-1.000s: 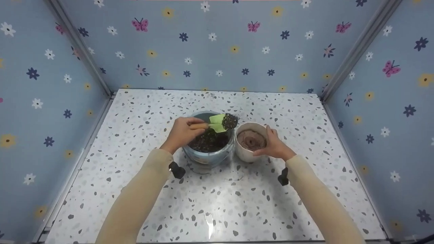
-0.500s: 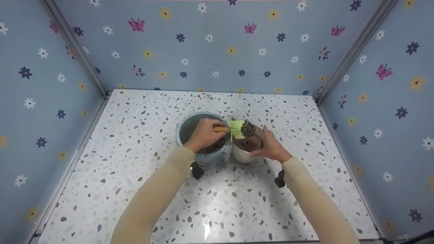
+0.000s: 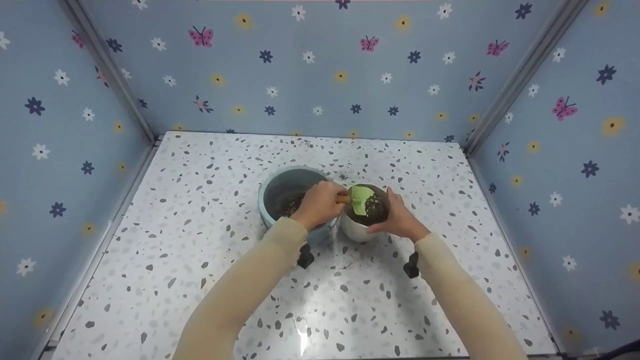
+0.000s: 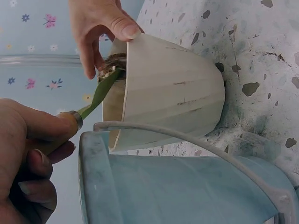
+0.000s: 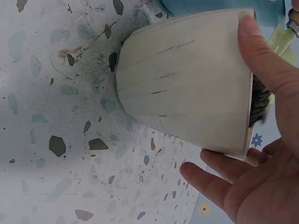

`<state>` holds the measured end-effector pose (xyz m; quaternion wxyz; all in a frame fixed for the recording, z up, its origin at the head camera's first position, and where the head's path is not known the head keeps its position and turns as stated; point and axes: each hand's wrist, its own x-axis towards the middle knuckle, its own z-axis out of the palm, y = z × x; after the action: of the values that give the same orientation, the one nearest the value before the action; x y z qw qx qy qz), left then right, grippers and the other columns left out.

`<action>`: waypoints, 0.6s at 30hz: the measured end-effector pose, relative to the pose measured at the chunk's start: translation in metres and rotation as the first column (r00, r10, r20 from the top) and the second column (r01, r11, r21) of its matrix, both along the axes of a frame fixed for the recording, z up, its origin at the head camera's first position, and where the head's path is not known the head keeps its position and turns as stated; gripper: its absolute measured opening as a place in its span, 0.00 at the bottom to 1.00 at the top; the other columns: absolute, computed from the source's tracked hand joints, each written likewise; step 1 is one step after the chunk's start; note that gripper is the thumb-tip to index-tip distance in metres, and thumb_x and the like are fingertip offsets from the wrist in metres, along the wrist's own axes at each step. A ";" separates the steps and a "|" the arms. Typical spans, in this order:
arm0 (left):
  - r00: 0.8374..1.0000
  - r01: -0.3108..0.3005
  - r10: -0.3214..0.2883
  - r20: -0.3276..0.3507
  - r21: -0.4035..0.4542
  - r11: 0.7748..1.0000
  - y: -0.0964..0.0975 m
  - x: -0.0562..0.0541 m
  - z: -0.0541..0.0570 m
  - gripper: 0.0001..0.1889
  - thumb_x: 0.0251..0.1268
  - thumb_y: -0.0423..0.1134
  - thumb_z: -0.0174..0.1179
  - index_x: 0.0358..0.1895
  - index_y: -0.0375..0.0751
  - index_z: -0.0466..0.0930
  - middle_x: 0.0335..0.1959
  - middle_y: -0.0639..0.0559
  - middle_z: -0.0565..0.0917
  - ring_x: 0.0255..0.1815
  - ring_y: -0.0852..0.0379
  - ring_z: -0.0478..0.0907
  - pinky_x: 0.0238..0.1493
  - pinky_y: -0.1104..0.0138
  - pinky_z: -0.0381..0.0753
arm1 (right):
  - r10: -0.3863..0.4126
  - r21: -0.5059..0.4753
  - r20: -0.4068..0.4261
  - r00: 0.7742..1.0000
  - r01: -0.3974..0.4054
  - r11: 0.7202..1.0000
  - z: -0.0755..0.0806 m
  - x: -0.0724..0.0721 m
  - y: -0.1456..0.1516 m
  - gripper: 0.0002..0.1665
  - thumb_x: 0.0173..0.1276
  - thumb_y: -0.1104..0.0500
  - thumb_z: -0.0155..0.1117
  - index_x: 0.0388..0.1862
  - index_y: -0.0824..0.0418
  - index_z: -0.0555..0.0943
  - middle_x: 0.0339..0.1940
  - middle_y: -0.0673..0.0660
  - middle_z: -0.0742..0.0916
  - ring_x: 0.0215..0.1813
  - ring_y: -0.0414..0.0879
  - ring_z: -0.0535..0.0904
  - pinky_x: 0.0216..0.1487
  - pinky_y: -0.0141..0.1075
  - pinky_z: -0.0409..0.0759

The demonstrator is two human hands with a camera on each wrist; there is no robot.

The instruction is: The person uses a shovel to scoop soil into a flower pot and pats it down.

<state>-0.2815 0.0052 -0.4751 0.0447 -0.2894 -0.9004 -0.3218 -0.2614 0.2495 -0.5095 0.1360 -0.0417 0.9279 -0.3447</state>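
My left hand [image 3: 320, 204] grips the wooden handle of a small garden trowel [image 3: 360, 201]. Its light green blade tilts down inside the mouth of a white plant pot [image 3: 356, 232], with dark soil [image 3: 376, 209] spilling off its tip. In the left wrist view the blade [image 4: 103, 91] reaches past the pot's rim. My right hand [image 3: 400, 218] holds the pot at its right side, thumb over the near rim and fingers round the far side. Left of the pot stands a blue bucket [image 3: 263, 202], with soil low inside, partly hidden by my left hand.
The bucket's bail handle [image 4: 196, 143] hangs down its side, close to the pot. Crumbs of soil [image 3: 343, 176] lie on the speckled white tabletop [image 3: 210, 200] behind the two containers. Blue flowered panels [image 3: 300, 65] enclose the table at the back and sides.
My left hand has carried the loaded trowel rightward from over the bucket to the white pot, and tipped it so soil falls in. My right hand keeps its hold on the pot.
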 end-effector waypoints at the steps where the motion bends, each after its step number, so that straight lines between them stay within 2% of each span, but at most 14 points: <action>1: 1.000 -0.001 0.001 -0.007 -0.008 1.000 0.001 0.001 -0.001 0.07 0.58 0.29 0.62 0.35 0.42 0.87 0.31 0.52 0.86 0.30 0.56 0.79 0.38 0.61 0.81 | -0.001 0.004 0.005 1.000 0.001 1.000 0.000 0.000 0.000 0.80 0.48 0.50 0.84 0.79 0.67 0.33 0.77 0.72 0.52 0.77 0.65 0.51 0.74 0.54 0.50; 5: 0.999 -0.006 0.004 -0.049 -0.052 0.999 0.001 0.003 -0.001 0.08 0.57 0.28 0.63 0.38 0.43 0.88 0.32 0.52 0.85 0.32 0.56 0.81 0.38 0.60 0.82 | 0.008 0.019 0.028 1.000 -0.009 1.000 0.001 0.002 0.000 0.80 0.48 0.47 0.83 0.80 0.66 0.34 0.77 0.72 0.52 0.77 0.64 0.51 0.74 0.53 0.51; 9: 0.994 -0.002 -0.007 -0.110 -0.082 0.997 -0.001 0.006 0.001 0.06 0.60 0.30 0.63 0.37 0.44 0.86 0.30 0.53 0.82 0.30 0.55 0.80 0.34 0.59 0.81 | 0.019 0.022 0.033 0.999 -0.020 1.000 0.001 0.002 0.000 0.81 0.47 0.45 0.83 0.80 0.66 0.34 0.76 0.72 0.52 0.77 0.64 0.51 0.74 0.53 0.52; 15: 0.985 -0.024 0.017 -0.172 -0.041 0.999 -0.009 0.007 0.004 0.09 0.61 0.30 0.63 0.41 0.46 0.88 0.32 0.53 0.83 0.32 0.52 0.82 0.34 0.57 0.82 | 0.046 0.027 0.026 0.999 -0.046 0.999 0.004 0.000 -0.001 0.80 0.48 0.44 0.83 0.79 0.67 0.33 0.75 0.73 0.53 0.76 0.65 0.52 0.73 0.55 0.53; 18: 0.985 -0.042 0.042 -0.164 0.005 0.999 -0.014 0.007 0.004 0.12 0.60 0.29 0.62 0.45 0.45 0.88 0.37 0.52 0.86 0.37 0.50 0.84 0.40 0.54 0.83 | 0.064 0.036 0.037 0.997 -0.065 0.997 0.006 0.001 0.000 0.79 0.50 0.44 0.82 0.79 0.67 0.33 0.76 0.73 0.50 0.76 0.64 0.52 0.73 0.55 0.54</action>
<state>-0.2748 -0.0087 -0.4715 0.1259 -0.2960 -0.8992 -0.2966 -0.2606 0.2490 -0.5033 0.1646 -0.0630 0.9297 -0.3234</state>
